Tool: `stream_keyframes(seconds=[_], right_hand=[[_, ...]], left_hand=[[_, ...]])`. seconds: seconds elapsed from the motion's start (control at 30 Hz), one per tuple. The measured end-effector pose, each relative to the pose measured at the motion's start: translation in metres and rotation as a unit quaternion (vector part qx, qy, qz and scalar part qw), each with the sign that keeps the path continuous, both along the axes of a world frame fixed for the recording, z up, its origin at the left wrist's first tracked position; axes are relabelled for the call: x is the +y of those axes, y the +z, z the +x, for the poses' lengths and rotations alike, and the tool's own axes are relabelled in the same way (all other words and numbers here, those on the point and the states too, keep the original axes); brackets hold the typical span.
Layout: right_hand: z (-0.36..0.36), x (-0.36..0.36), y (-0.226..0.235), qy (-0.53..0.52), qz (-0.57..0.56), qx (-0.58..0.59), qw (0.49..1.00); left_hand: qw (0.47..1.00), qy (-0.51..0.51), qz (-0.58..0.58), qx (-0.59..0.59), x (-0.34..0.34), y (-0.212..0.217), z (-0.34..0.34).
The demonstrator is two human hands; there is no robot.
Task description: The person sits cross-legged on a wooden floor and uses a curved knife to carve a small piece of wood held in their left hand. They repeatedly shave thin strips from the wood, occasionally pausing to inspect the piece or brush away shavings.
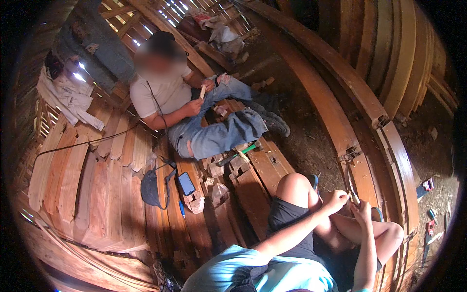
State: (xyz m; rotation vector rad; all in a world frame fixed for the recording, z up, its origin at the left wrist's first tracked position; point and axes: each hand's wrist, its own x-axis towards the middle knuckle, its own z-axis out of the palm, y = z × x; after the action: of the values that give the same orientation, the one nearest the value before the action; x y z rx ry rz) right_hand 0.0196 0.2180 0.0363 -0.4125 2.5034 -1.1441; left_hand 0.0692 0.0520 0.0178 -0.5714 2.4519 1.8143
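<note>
Head view | right hand (361,213): grip holding pale stick (355,198) | left hand (336,201), just beside: grip state, I cannot tell | I'd hold pale stick steady.

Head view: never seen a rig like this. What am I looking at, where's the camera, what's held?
There is no machine here, just a person's bare hands. A wide fisheye camera on their head looks down, so straight edges bend; the light-blue shirt at the bottom is the wearer's own. The right hand holds a slim pale piece; the left hand is closed up beside it, its exact grip too small to tell. On the brown timbers lie a phone, a blue pen and a dark bag. The seated co-worker holds a separate pale wood piece.
</note>
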Motion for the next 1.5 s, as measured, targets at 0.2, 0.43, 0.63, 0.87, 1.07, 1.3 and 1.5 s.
stream_keyframes(seconds=[0.2,0.43,0.63,0.87,1.07,1.3,1.5], right_hand=[[-0.001,0.002,-0.014,0.009,0.046,0.039,0.998],[0.004,-0.005,-0.016,-0.001,-0.047,0.02,0.999],[-0.012,0.006,-0.033,-0.04,-0.198,-0.17,0.965],[0.001,-0.006,-0.017,-0.025,-0.222,-0.17,0.96],[-0.005,-0.001,-0.027,-0.057,-0.245,-0.167,0.953],[-0.004,-0.004,-0.029,-0.081,-0.273,-0.166,0.944],[-0.007,-0.002,-0.027,-0.108,-0.233,-0.124,0.958]], left_hand=[[0.998,-0.01,-0.062,0.019,0.003,0.014,0.002],[0.998,-0.011,-0.055,0.005,-0.002,-0.007,0.004],[1.0,-0.012,0.023,-0.001,0.0,-0.019,-0.003],[0.999,-0.005,0.017,-0.029,-0.001,-0.025,0.001],[0.999,-0.02,0.014,-0.035,0.003,-0.01,-0.006],[1.0,-0.02,0.017,0.002,0.004,-0.037,-0.006],[0.999,0.002,-0.009,0.051,0.005,-0.022,-0.004]])
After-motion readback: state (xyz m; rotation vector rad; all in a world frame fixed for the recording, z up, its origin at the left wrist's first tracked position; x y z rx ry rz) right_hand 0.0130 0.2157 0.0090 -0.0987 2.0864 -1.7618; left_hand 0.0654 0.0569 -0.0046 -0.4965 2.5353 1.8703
